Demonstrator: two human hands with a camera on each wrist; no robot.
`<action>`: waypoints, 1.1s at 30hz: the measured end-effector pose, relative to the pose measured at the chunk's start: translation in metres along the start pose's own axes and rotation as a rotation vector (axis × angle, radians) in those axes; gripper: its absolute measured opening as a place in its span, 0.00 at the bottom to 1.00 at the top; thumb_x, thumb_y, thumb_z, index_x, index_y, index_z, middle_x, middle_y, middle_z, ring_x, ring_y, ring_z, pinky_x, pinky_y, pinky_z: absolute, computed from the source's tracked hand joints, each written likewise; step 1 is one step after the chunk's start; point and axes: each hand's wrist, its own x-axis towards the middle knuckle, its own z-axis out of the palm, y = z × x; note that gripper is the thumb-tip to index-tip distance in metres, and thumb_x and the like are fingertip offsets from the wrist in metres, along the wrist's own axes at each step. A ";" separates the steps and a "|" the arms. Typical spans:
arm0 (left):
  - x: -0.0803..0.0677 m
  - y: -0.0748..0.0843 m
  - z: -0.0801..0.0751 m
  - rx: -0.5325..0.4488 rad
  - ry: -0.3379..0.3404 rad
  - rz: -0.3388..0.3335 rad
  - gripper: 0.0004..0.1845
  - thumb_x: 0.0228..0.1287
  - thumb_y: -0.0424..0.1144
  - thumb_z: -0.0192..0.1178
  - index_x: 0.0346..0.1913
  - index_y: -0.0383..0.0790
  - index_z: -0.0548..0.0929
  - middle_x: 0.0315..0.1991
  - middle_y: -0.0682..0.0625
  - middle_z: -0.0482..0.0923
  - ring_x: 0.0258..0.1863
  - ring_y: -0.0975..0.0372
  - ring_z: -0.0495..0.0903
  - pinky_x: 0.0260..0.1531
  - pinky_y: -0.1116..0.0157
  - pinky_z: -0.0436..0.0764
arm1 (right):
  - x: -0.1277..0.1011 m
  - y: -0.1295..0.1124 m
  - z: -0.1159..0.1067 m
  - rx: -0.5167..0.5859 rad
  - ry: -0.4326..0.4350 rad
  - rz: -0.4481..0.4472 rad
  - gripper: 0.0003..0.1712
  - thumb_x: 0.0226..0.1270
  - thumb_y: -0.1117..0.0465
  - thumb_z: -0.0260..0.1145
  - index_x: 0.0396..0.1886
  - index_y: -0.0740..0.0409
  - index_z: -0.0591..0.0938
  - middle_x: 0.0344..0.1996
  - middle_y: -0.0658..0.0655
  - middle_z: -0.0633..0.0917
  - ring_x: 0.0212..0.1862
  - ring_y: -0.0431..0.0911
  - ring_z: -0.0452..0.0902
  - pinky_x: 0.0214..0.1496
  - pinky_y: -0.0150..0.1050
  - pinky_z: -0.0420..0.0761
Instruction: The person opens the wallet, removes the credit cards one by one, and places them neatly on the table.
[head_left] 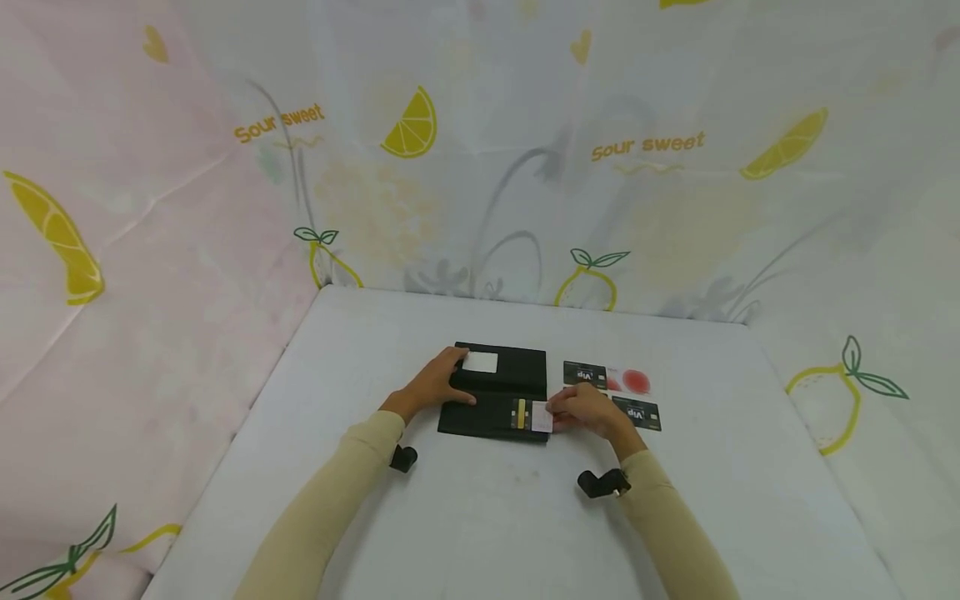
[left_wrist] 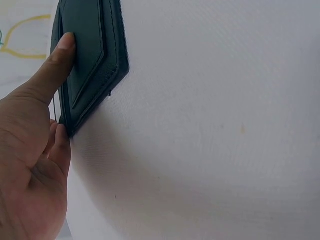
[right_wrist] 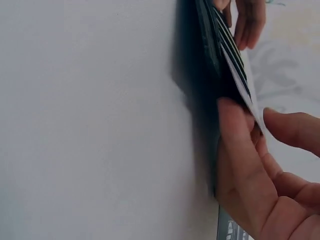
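Note:
An open black wallet (head_left: 501, 383) lies on the white table, its fold running sideways. My left hand (head_left: 433, 383) grips its left end; in the left wrist view the thumb (left_wrist: 62, 55) lies on the wallet's (left_wrist: 90, 55) inner face and other fingers are at its edge. At the lower right part, a pale card (head_left: 542, 417) sticks out beside dark and yellow card edges (head_left: 521, 414). My right hand (head_left: 588, 408) pinches the pale card's outer end. From the right wrist, the card (right_wrist: 240, 82) shows edge-on, partly in the wallet.
Right of the wallet lie several cards: a black VIP card (head_left: 584, 374), a white card with red spots (head_left: 636, 382) and another black VIP card (head_left: 636, 413). The right hand partly covers this group. A white patch (head_left: 480, 362) shows on the wallet's upper half. Lemon-printed cloth (head_left: 495, 192) hangs behind.

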 end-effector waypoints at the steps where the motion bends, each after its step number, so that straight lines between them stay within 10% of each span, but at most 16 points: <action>1: 0.000 0.000 0.000 -0.001 -0.003 0.002 0.56 0.46 0.49 0.78 0.74 0.34 0.57 0.69 0.41 0.61 0.63 0.51 0.71 0.64 0.62 0.72 | 0.000 0.001 0.000 0.008 0.004 0.001 0.13 0.67 0.70 0.64 0.47 0.76 0.80 0.40 0.62 0.83 0.38 0.47 0.81 0.43 0.41 0.87; 33: 0.000 0.001 0.001 0.037 0.009 -0.007 0.57 0.44 0.51 0.78 0.73 0.34 0.58 0.68 0.41 0.62 0.61 0.51 0.72 0.64 0.60 0.73 | -0.032 0.031 -0.040 -0.014 0.160 -0.015 0.18 0.65 0.66 0.68 0.48 0.76 0.80 0.39 0.60 0.82 0.36 0.45 0.78 0.39 0.33 0.86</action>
